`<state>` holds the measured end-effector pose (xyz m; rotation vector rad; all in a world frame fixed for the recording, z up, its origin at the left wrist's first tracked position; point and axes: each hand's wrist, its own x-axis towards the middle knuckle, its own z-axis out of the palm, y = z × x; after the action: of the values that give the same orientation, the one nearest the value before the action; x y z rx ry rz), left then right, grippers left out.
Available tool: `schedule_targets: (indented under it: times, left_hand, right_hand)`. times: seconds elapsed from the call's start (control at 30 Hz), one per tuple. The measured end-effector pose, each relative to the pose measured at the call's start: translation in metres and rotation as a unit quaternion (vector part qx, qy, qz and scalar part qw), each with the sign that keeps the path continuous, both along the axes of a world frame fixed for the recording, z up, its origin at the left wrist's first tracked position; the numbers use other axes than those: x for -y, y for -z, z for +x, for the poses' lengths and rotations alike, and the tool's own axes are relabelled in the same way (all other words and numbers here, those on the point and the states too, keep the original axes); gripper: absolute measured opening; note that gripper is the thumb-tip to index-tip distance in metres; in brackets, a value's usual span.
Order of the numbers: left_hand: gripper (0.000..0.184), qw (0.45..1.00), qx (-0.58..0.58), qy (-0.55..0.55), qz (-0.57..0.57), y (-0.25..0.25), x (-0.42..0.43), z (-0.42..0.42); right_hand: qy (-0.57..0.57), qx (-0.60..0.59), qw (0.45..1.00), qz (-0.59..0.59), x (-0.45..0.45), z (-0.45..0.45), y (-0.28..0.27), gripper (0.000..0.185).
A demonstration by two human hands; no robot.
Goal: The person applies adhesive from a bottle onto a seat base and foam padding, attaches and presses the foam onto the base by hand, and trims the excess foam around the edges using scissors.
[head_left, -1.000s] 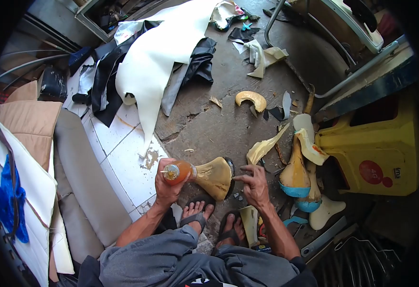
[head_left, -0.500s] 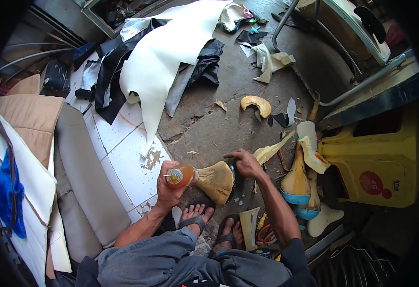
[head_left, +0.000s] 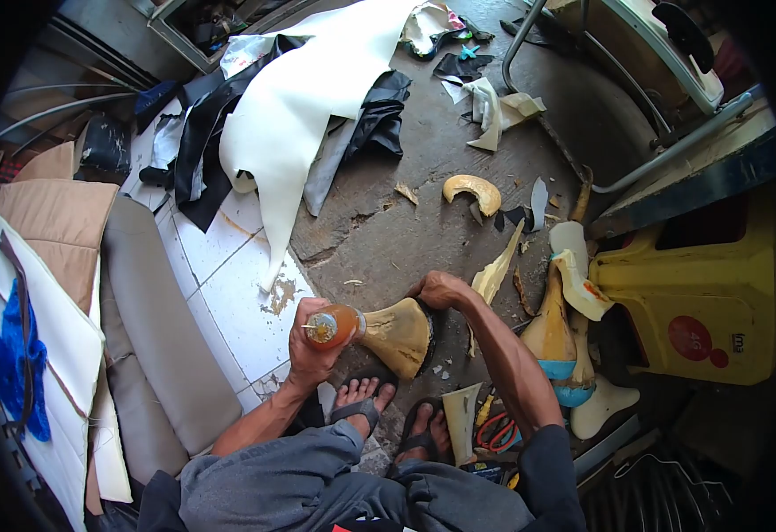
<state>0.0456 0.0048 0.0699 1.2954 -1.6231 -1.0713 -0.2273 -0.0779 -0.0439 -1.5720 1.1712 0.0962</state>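
Observation:
My left hand (head_left: 313,341) is wrapped round the amber, rounded end (head_left: 342,326) of a flared tan piece (head_left: 397,339). A metal cap with a short stub tops the amber end. The piece widens to the right and ends in a black rim (head_left: 429,344). At the upper side of that rim is my right hand (head_left: 445,290), its fingers curled in. The fingertips are partly hidden, and I cannot make out what they pinch. A pointed yellowish foam strip (head_left: 497,270) lies just right of my right hand.
Scissors with orange handles (head_left: 500,433) lie by my right foot. To the right are foam leg shapes with blue bands (head_left: 558,368) and a yellow plastic stool (head_left: 698,293). A white sheet (head_left: 295,115) spreads ahead; grey padding (head_left: 171,328) stands at left.
My right hand has moved slightly left and its extended finger has curled in at the rim. The foam strip beside it now points further upward. My left hand keeps its grip.

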Motion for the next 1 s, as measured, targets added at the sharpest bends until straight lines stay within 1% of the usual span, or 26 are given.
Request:
schedule_targets:
  times: [0.13, 0.2, 0.23, 0.3, 0.33, 0.4, 0.43, 0.5, 0.53, 0.57, 0.67, 0.7, 0.77, 0.8, 0.87, 0.9, 0.97, 1.0]
  left_hand:
    - [0.049, 1.0, 0.017, 0.008, -0.023, 0.0, 0.001, 0.002]
    - [0.049, 1.0, -0.01, -0.001, -0.011, 0.001, 0.0, 0.002]
    - [0.049, 1.0, -0.01, -0.002, -0.01, 0.001, 0.0, 0.002]
    - [0.049, 0.999, 0.032, -0.001, -0.03, 0.001, 0.0, 0.003]
    - [0.049, 0.999, 0.031, -0.002, -0.03, 0.0, 0.0, 0.002]
    - [0.047, 1.0, -0.01, -0.009, -0.009, 0.0, 0.001, 0.001]
    - [0.047, 1.0, -0.011, -0.009, -0.009, 0.0, 0.0, 0.001]
    - [0.046, 1.0, 0.004, -0.009, -0.012, 0.001, 0.0, 0.002]
    - [0.046, 1.0, 0.004, -0.009, -0.012, 0.001, 0.0, 0.002]
    - [0.045, 1.0, 0.005, -0.006, -0.01, -0.001, 0.0, 0.001]
    - [0.045, 1.0, 0.001, -0.008, -0.006, -0.003, -0.001, 0.0]
    - [0.045, 1.0, -0.003, -0.01, -0.006, -0.003, 0.0, -0.001]
    - [0.045, 1.0, -0.002, -0.009, -0.011, -0.001, -0.001, -0.002]
    - [0.046, 1.0, 0.0, -0.012, -0.016, 0.001, 0.0, -0.002]
    - [0.046, 1.0, -0.004, -0.012, -0.01, 0.002, -0.001, -0.002]
    - [0.047, 1.0, -0.008, -0.014, -0.002, 0.002, 0.001, -0.001]
    - [0.048, 1.0, -0.007, -0.018, 0.003, 0.002, 0.001, 0.001]
    - [0.048, 1.0, -0.01, -0.02, 0.009, 0.002, 0.0, 0.001]
  right_hand:
    - [0.019, 0.011, 1.0, 0.012, -0.001, -0.003, -0.012, 0.04]
    - [0.071, 0.022, 0.996, 0.045, -0.004, -0.006, -0.016, 0.039]
    - [0.07, 0.021, 0.996, 0.046, -0.005, -0.008, -0.016, 0.039]
    - [0.085, 0.035, 0.996, -0.004, -0.011, -0.012, -0.018, 0.043]
    - [0.084, 0.034, 0.996, -0.004, -0.014, -0.016, -0.019, 0.043]
    - [0.118, 0.069, 0.99, -0.031, -0.024, -0.022, -0.025, 0.05]
    - [0.118, 0.069, 0.99, -0.031, -0.031, -0.023, -0.032, 0.05]
    - [0.136, 0.022, 0.987, -0.085, -0.047, -0.024, -0.047, 0.056]
    - [0.139, 0.016, 0.987, -0.084, -0.057, -0.025, -0.05, 0.058]
    - [0.139, 0.016, 0.987, -0.084, -0.069, -0.025, -0.054, 0.058]
    - [0.165, 0.061, 0.972, -0.155, -0.089, -0.034, -0.064, 0.059]
    - [0.166, 0.06, 0.972, -0.156, -0.087, -0.032, -0.067, 0.059]
    - [0.225, 0.039, 0.945, -0.234, -0.081, -0.027, -0.074, 0.056]
    - [0.227, 0.039, 0.944, -0.237, -0.08, -0.027, -0.067, 0.056]
    - [0.163, -0.003, 0.944, -0.288, -0.074, -0.024, -0.046, 0.052]
    - [0.163, -0.001, 0.943, -0.29, -0.069, -0.023, -0.046, 0.052]
    - [0.173, 0.061, 0.955, -0.233, -0.059, -0.024, -0.046, 0.053]
    - [0.158, 0.028, 0.969, -0.19, -0.048, -0.024, -0.049, 0.05]
